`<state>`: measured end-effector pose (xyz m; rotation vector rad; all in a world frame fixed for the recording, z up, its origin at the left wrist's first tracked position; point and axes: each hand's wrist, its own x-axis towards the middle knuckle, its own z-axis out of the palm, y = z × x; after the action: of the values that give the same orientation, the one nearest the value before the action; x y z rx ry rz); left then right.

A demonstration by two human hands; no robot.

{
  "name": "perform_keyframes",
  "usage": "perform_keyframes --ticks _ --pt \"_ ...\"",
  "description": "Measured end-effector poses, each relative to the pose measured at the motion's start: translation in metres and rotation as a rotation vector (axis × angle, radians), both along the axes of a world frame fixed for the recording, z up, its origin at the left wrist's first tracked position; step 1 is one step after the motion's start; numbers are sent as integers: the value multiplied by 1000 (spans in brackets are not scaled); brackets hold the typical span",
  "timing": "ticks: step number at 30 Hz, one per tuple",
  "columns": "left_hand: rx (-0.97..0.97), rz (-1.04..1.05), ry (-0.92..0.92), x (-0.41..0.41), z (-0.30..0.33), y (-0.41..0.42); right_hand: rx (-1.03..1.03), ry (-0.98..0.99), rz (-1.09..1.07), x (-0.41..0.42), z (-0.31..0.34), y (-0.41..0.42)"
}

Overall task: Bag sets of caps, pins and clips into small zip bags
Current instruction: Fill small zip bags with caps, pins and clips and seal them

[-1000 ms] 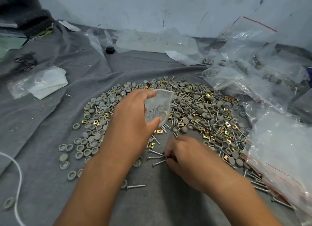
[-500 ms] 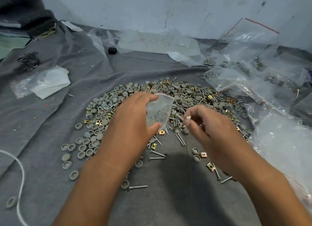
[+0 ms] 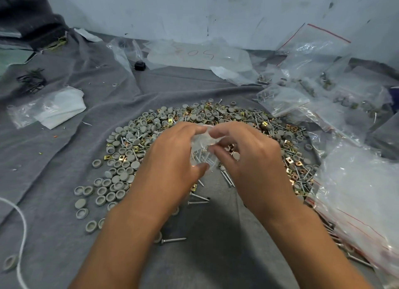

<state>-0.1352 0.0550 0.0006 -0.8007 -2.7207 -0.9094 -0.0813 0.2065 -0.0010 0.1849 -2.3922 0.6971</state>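
A small clear zip bag (image 3: 201, 147) with metal pins inside hangs between both hands above the pile. My left hand (image 3: 172, 157) grips the bag's left side between thumb and fingers. My right hand (image 3: 248, 157) pinches the bag's top edge from the right. Below lies a wide heap of grey round caps (image 3: 129, 157), brass square clips (image 3: 290, 160) and silver pins (image 3: 198, 197) on a grey cloth (image 3: 64, 170). The lower part of the bag is partly hidden by my fingers.
Large clear bags (image 3: 362, 198) with red zip lines lie along the right side, some holding filled small bags (image 3: 280, 98). A folded white plastic packet (image 3: 58, 108) lies at the left. A white cord (image 3: 21, 224) runs along the left edge. A wall stands behind.
My right hand left the cloth, rose with a pin, and now meets my left hand at the bag's top. My left hand has kept hold of the bag.
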Motion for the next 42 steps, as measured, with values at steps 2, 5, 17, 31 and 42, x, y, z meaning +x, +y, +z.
perform_keyframes --ticks 2,5,17,31,42 --pt "35 41 21 -1 1 -3 -50 1 13 2 -4 3" --pt "117 131 80 -4 4 -7 -42 -456 71 6 -14 4" --pt "451 392 555 -1 26 -26 484 -761 170 22 -29 -12" --pt "44 237 87 -16 4 -44 467 -772 141 20 -25 -6" --pt "29 205 51 -17 0 -43 368 -768 235 14 -19 -5"
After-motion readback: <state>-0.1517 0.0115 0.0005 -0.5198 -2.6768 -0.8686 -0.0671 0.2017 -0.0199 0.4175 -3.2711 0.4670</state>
